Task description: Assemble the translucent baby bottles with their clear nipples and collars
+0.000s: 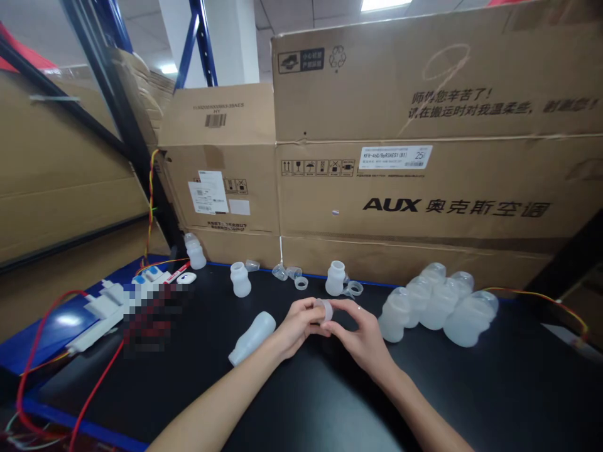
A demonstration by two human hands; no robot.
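Note:
My left hand [296,328] and my right hand [358,331] meet over the black table [306,402], both pinching one small translucent cap [325,309] between the fingertips. A white plastic bottle [252,338] lies on its side just left of my left hand. Two small white bottles [240,279] [335,278] stand upright behind the hands. Loose clear caps and rings [294,277] lie between them, and another clear ring [353,289] sits beside the right-hand bottle.
A pile of several translucent bottles [438,301] lies at the right. Another bottle [195,251] stands at the back left near white devices [106,307] with red wires [94,389]. Large cardboard boxes [424,157] wall the back.

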